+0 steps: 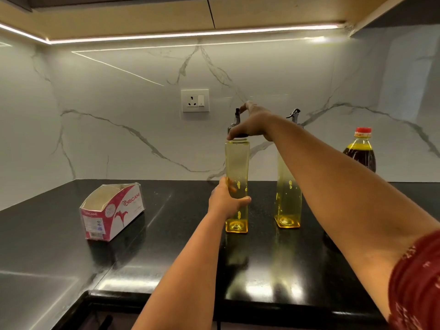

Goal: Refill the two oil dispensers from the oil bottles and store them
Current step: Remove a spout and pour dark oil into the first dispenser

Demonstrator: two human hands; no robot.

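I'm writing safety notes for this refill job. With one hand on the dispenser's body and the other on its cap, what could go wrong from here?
1. The tall square yellow-tinted dispenser stands on the glossy black counter; the left hand grips only its lower body, so twisting the dark spout cap with the right hand might tip it.
2. The right forearm crosses in front of the second yellow-tinted dispenser and could knock it.

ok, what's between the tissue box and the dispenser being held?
Head view: only bare black countertop between the tissue box and the held dispenser.
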